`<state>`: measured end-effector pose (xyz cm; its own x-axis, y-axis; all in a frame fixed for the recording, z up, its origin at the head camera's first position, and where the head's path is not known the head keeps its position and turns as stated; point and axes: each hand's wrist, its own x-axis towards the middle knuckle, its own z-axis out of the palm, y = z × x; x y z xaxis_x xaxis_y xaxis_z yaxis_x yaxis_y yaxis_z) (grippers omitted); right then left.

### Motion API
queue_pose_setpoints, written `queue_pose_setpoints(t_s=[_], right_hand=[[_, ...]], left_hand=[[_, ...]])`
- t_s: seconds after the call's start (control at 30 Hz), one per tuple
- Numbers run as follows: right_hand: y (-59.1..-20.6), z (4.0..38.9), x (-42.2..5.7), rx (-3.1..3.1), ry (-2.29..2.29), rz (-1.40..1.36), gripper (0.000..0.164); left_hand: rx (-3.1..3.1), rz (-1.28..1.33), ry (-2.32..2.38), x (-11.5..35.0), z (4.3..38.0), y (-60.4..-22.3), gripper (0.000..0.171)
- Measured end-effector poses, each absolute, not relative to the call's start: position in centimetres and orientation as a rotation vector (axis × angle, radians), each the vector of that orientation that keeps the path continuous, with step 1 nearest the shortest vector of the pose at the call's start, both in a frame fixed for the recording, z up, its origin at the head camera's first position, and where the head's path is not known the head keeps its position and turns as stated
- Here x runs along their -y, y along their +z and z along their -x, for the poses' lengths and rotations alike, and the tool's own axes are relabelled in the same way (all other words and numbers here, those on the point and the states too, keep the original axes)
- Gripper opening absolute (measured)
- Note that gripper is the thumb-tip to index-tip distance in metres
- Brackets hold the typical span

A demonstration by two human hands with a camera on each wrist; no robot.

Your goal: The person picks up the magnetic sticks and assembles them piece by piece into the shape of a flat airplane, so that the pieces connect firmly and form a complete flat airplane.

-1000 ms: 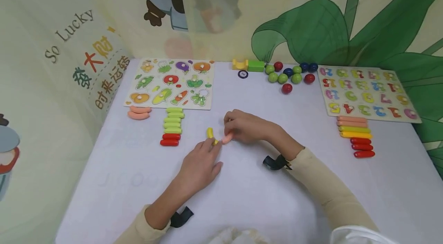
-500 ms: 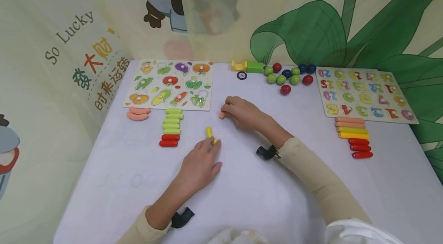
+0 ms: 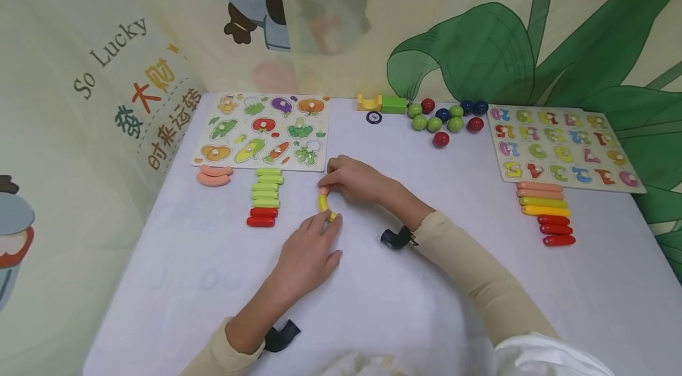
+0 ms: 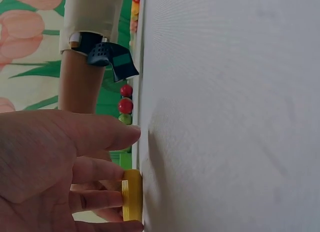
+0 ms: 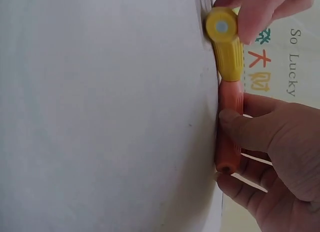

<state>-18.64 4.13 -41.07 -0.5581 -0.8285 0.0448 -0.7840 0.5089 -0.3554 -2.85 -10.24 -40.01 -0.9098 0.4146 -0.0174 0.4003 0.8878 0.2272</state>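
A curved yellow sausage-shaped piece (image 3: 322, 203) lies mid-table, its near end under the fingertips of my left hand (image 3: 309, 248). Those fingers are fairly straight, and in the left wrist view the thumb stays apart from the yellow piece (image 4: 132, 194). My right hand (image 3: 354, 180) pinches a pink sausage-shaped piece (image 5: 230, 99) between thumb and fingers. In the right wrist view, the pink piece's end meets the end of the ridged yellow piece (image 5: 228, 64), in one line. A pale disc shows in the yellow piece's other end. From the head view, fingers hide most of the pink piece.
Left are a vegetable puzzle board (image 3: 261, 130), two pink pieces (image 3: 214, 175) and a column of light green pieces (image 3: 265, 186) above red ones (image 3: 261, 217). Balls (image 3: 441, 140) and blocks (image 3: 394, 105) lie at the back. Right are a number board (image 3: 567, 148) and coloured pieces (image 3: 543, 201).
My right hand has lifted the pink piece away from the near end of the yellow one, moved it up and left, and brought it to the far end. My left hand has stayed put.
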Motion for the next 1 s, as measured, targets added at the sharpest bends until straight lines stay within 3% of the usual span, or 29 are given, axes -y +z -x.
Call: queue_pose_setpoints(t_s=[0.37,0.73,1.0], right_hand=[[-41.4,18.4,-4.3,-2.543,-0.69,1.381,0.027],[-41.5,18.4,-3.6,-2.438,-0.763,1.434,0.021],[-40.0,18.0,-0.7,-2.506,-0.616,1.467,0.021]], left_hand=[[-3.004,-0.649,0.394,10.6,2.4,-40.1,0.063],[-3.007,-0.552,0.542,12.1,1.5,-40.6,0.063],[-2.984,-0.519,0.553,12.8,0.3,-40.4,0.069]])
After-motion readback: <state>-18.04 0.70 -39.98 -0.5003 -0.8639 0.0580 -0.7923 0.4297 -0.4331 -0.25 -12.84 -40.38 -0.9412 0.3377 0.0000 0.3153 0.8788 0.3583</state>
